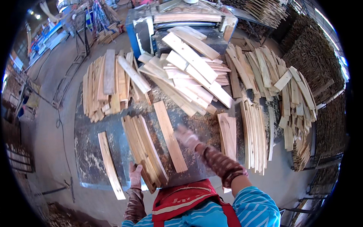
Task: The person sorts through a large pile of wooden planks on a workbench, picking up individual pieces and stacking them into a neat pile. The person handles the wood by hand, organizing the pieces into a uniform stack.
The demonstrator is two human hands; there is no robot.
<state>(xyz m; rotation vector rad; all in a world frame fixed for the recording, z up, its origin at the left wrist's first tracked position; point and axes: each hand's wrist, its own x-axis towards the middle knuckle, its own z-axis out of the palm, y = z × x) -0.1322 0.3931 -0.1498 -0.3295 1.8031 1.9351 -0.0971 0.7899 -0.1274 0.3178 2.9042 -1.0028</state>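
Note:
My left hand (135,173), in a pale glove, is beside the near left end of a stack of narrow planks (145,151), its thumb apart from the fingers. It seems to touch the stack's side. My right hand (187,137), gloved and blurred by motion, is over the table just right of a single flat plank (170,137); its fingers look stretched out and nothing shows in them. Another lone plank (110,164) lies left of the stack, its near end jutting over the table edge.
The dark table (89,151) carries sawdust. At its far side lies a jumbled heap of pale boards (193,72) before a blue-framed machine (140,36). More boards stand in piles at the left (104,85), right (254,136) and far right (291,94).

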